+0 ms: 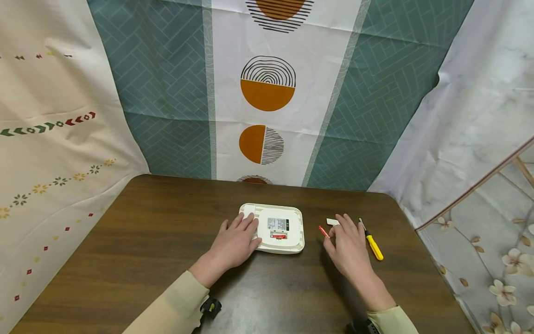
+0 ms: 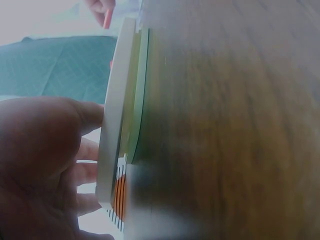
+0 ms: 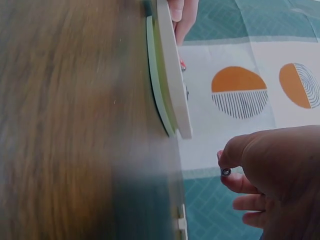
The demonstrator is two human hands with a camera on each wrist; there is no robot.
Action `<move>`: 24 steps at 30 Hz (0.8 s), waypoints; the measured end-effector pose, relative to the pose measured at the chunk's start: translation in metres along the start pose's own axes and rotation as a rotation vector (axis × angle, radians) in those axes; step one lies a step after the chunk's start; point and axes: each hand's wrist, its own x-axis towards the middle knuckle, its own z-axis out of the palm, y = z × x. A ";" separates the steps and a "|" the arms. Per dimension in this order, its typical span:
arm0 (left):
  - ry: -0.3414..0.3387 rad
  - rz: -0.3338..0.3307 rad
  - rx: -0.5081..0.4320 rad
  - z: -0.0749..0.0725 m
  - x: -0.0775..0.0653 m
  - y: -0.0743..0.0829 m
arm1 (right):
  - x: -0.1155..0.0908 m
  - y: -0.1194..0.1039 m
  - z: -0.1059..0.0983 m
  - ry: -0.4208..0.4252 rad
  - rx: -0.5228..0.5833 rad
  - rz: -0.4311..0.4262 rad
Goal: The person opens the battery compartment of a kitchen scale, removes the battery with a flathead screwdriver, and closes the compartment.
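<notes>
A white rounded device (image 1: 295, 229) lies on the table with a printed label and an uncovered battery slot facing up. A red battery (image 1: 278, 236) sits in that slot. My left hand (image 1: 235, 239) rests over the device's left side, its thumb at the near edge; in the left wrist view the thumb touches the device's side wall (image 2: 116, 95). To the right of the device, my right hand (image 1: 347, 246) pinches a second red battery (image 1: 323, 231) between thumb and forefinger, above the table. The battery's metal end (image 3: 226, 172) shows in the right wrist view.
Beyond my right fingers lies a small white plastic piece (image 1: 332, 221). A yellow-and-black screwdriver (image 1: 374, 246) lies just right of my right hand. The brown wooden table (image 1: 125, 260) meets patterned curtains (image 1: 167, 116) at the back and sides.
</notes>
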 end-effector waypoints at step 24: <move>0.002 -0.002 -0.006 0.002 0.001 -0.001 | -0.012 0.038 -0.009 -0.039 -0.099 0.099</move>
